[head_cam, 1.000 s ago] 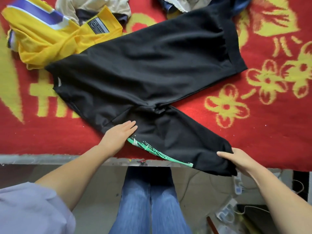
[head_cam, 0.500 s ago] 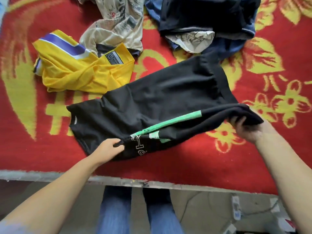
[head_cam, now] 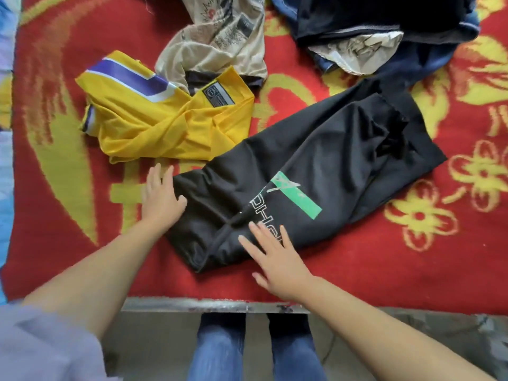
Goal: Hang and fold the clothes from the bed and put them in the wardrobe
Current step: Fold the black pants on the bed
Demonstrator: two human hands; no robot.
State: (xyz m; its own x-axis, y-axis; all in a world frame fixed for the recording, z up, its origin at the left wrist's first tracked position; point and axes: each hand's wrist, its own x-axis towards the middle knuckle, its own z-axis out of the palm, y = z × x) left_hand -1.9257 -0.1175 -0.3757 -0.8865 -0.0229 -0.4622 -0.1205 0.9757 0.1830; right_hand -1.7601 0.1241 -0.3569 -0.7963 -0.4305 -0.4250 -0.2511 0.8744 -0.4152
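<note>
Folded black shorts (head_cam: 316, 171) lie on red bed blanket (head_cam: 384, 265). Left hand (head_cam: 160, 199) flat at their left end; right hand (head_cam: 277, 259) flat, fingers spread, on near edge.

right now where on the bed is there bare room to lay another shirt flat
Bare blanket lies right of the black garment, toward the bed's near edge, and left of the left hand, below the yellow jersey. The far side is crowded: beige shirt and dark pile.
</note>
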